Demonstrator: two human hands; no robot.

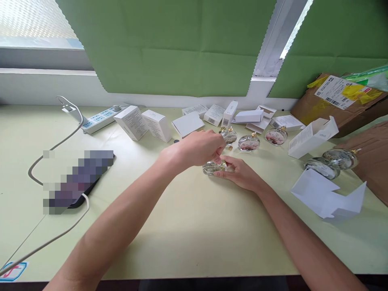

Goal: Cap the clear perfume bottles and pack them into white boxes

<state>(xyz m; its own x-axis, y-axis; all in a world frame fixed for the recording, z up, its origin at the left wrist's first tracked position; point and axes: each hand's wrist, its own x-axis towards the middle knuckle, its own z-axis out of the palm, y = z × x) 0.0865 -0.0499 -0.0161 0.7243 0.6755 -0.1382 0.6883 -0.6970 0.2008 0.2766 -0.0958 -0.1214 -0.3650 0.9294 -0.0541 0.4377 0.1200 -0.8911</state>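
On the table in front of me stands a round clear glass perfume bottle (209, 169), partly covered by my hands. My right hand (239, 173) is closed around its right side. Above its neck, my left hand (200, 147) is curled shut with the fingertips pointing down at the top; what they grip is hidden. Just behind are more perfume bottles with gold-coloured tops: one (230, 138) partly behind my left hand, another (248, 143) and a third (275, 136) farther right. A small gold-coloured piece (230, 148) lies near the first of these.
White cartons (156, 125) stand and lie along the back. At right are an open carton (312, 137), two bottles lying down (323, 167), unfolded white card (318, 194) and a brown cardboard box (342, 99). Left are a power strip (101, 120), a cable (57, 142) and a blurred-out phone (81, 182).
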